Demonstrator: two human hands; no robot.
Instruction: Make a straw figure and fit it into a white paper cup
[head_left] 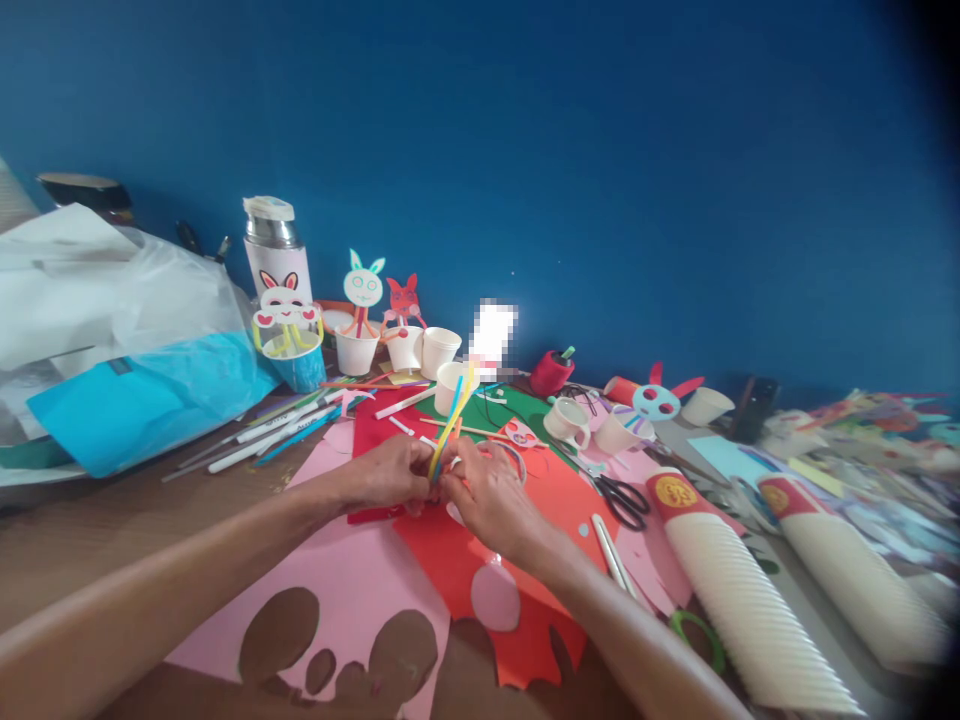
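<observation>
My left hand [397, 472] and my right hand [484, 490] meet over the red and pink paper, fingers closed around a small bunch of yellow and blue pipe cleaners [454, 422]. The stems rise from between my fingertips and cross near the top; their lower ends are hidden by the fingers. Just behind them stands a white paper cup [452, 385]. Beneath the hands lie red paper [427, 565] and pink paper [360, 600] with round holes cut out. A pink paper oval [495, 597] rests near my right wrist.
Rabbit figures in cups, one with a white head [364, 285], stand along the blue wall. Black-handled scissors [622, 500] and a long cup stack [739, 590] lie to the right. At left are markers [262, 440], a blue-and-white bag [150, 400] and a flask [274, 250].
</observation>
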